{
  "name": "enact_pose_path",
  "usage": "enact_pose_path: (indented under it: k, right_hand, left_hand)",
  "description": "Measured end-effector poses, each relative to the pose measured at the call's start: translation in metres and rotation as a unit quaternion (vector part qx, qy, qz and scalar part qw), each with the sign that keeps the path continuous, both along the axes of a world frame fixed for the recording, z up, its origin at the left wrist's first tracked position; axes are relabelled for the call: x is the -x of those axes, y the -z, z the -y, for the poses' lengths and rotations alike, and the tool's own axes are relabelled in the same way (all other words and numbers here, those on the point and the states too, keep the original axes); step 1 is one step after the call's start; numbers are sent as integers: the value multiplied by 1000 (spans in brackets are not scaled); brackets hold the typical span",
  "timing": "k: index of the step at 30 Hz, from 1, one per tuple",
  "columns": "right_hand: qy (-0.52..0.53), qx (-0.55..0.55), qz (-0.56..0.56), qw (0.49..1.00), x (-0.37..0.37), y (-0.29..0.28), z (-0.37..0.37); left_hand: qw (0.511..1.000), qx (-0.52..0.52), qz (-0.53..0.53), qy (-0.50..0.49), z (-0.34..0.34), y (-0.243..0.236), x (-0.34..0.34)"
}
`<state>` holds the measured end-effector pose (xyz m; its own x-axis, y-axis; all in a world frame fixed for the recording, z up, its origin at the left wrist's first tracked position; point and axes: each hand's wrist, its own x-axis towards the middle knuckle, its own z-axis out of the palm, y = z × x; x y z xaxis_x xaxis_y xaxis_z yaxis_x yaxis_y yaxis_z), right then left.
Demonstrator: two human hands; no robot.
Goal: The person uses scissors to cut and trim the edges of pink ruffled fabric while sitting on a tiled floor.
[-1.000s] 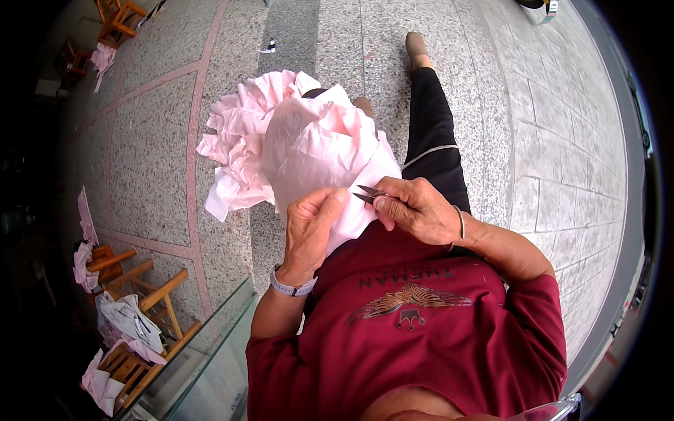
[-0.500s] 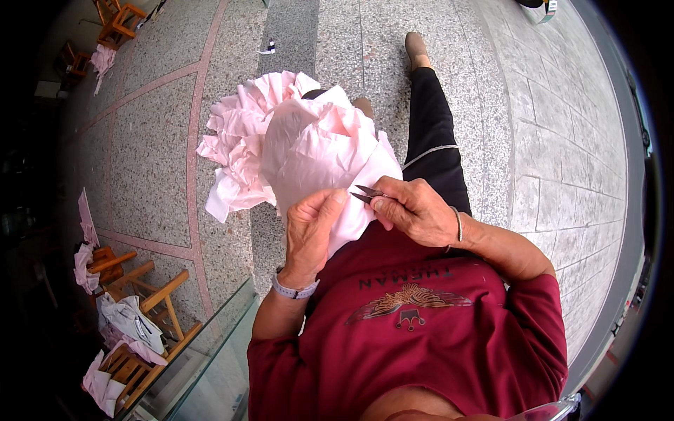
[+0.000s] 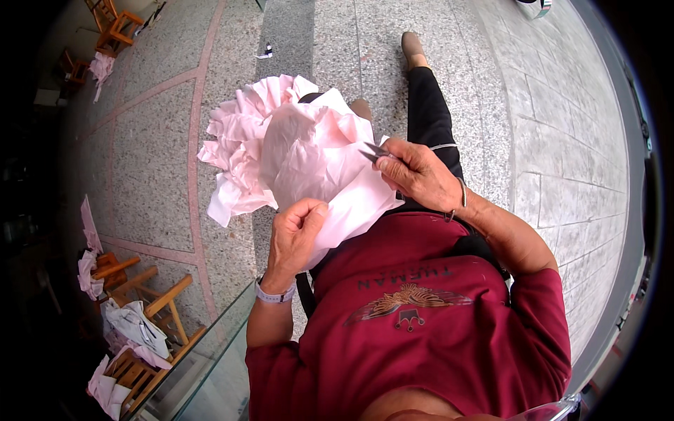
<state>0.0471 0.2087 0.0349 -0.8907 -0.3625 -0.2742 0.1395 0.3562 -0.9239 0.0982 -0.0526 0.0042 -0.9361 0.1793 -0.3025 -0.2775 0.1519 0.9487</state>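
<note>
Right hand (image 3: 421, 175) fingers pinch small metal snips (image 3: 373, 152) at the pale pink fabric's (image 3: 309, 158) upper edge. Left hand (image 3: 295, 235) fingers clench its lower edge. Beyond the bunched fabric lies open stone floor (image 3: 154, 154); wooden chairs (image 3: 151, 316) stand far left.

The pink cloth (image 3: 309, 154) looks thin, soft and matt, crumpled into many folds. The small snips (image 3: 375, 152) in the right hand (image 3: 421, 175) are dark metal with a dull sheen. The floor (image 3: 151, 161) is speckled grey stone, rough-grained, with smoother pinkish strips. The stools (image 3: 151, 309) are bare orange-brown wood. The pane (image 3: 210, 358) beside them is glossy clear glass. The shirt (image 3: 421, 330) is matt red knit.
</note>
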Motion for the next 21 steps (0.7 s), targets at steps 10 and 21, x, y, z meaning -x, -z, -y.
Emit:
enact_pose_path:
  k: [10,21]
  right_hand:
    - [-77,36,20,996,-25,12,14]
    - [-101,31,42,994,-34,5,13]
  left_hand:
    - [993,-67,92,29,-18,2,0]
    - [969,-203,136,-27,-21,1,-4]
